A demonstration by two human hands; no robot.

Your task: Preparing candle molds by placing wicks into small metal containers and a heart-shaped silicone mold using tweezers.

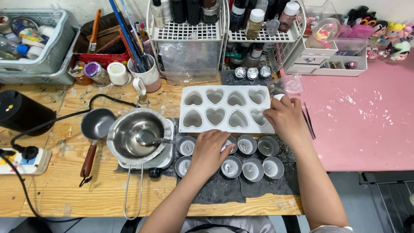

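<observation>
The left hand [210, 151] lies palm down, fingers loosely spread, over small metal tealight cups [247, 145] in two rows near the wooden worktop's [64, 190] front edge. The right hand [282, 118] presses its curled fingertips on the white heart-shaped silicone mould [215, 101] at its right end — just beside the pink mat [362, 129], which lies open. Left, a steel melting pot [137, 136] crowds the cups.
</observation>
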